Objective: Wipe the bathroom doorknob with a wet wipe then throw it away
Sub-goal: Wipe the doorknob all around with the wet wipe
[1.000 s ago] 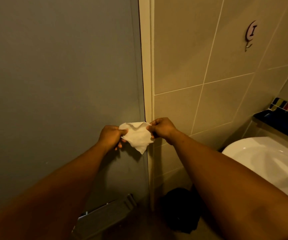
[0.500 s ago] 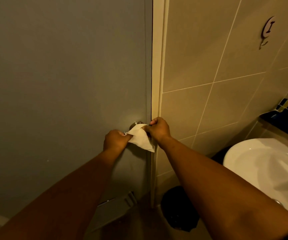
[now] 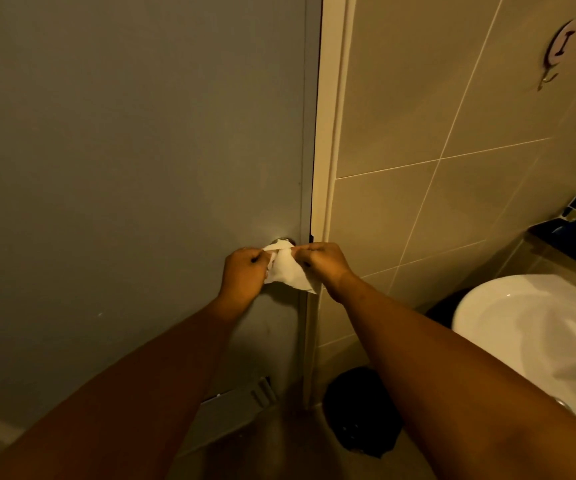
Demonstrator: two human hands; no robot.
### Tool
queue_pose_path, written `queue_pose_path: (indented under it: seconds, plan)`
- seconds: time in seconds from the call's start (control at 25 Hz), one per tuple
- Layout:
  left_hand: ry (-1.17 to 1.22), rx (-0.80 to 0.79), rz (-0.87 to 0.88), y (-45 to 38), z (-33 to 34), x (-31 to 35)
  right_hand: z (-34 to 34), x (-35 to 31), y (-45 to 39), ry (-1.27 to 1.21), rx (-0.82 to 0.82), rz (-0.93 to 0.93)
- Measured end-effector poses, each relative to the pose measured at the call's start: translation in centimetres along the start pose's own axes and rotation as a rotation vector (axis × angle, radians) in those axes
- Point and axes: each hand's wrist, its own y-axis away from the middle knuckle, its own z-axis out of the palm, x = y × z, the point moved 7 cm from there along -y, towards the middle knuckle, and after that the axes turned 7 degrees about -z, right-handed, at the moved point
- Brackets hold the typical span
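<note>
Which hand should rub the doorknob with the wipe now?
Probably the right hand. It pinches the wet wipe from the door-edge side, with its fingertips just under the doorknob. The left hand holds the other end and sits a bit lower, but it's a close call.

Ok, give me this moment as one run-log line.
phase: wipe at knob | left hand: pinching wet wipe | right hand: pinching wipe | doorknob: mostly hidden behind wipe | dark bin: on floor, wipe not discarded
</note>
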Motion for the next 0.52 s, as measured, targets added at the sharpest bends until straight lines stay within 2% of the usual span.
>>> queue_pose_path:
  seconds: [0.08, 0.16, 0.28, 0.44, 0.52]
  plan:
    - [0.141, -0.025, -0.147, -0.3, 0.4, -1.3, 0.1, 0.0, 0.2, -0.032, -0.041, -0.014]
    - [0.213, 0.026, -0.216, -0.4, 0.6, -2.3, 0.0, -0.1, 0.0, -0.014, -0.029, -0.088]
    - [0.028, 0.138, -0.113, 0.0, 0.1, -1.8, -0.3, -0.3, -0.2, 0.061, 0.002, -0.218]
    - [-0.064, 0.050, 0.152, 0.8, 0.9, 0.0, 0.2, -0.4, 0.0, 0.219, -0.020, -0.342]
    - [-0.070, -0.003, 0.149, 1.0, 1.2, -0.1, 0.6, -0.1, 0.3, 0.230, -0.031, -0.357]
